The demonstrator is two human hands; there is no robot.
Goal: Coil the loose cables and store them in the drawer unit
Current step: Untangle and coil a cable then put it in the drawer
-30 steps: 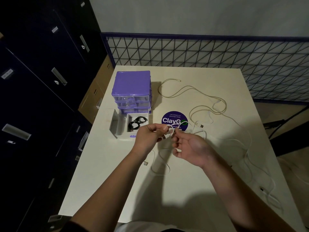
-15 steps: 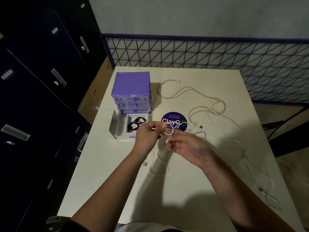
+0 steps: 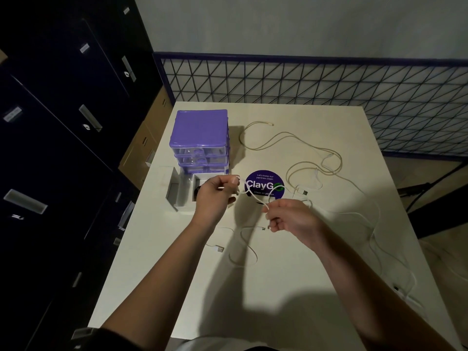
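Observation:
A short white cable point(image 3: 254, 197) stretches between my two hands above the table. My left hand point(image 3: 217, 196) pinches one end of it near the pulled-out drawer point(image 3: 186, 196). My right hand point(image 3: 288, 215) grips the cable lower down, and a metal plug sticks out under its fingers. The purple drawer unit point(image 3: 200, 138) stands at the table's left, and its bottom drawer is out with a dark coiled cable partly hidden behind my left hand. A beige cable point(image 3: 286, 138) lies loose at the back, and a long white cable point(image 3: 374, 224) trails to the right.
A round purple ClayGo sticker point(image 3: 263, 183) lies on the white table point(image 3: 278, 287). Another white cable with a USB plug point(image 3: 219, 248) lies under my left forearm. Dark lockers point(image 3: 63, 148) stand at the left, and a wire mesh fence point(image 3: 304, 82) runs behind the table.
My hands have drawn apart, the right one dropping lower and to the right, so the white cable now runs taut between them.

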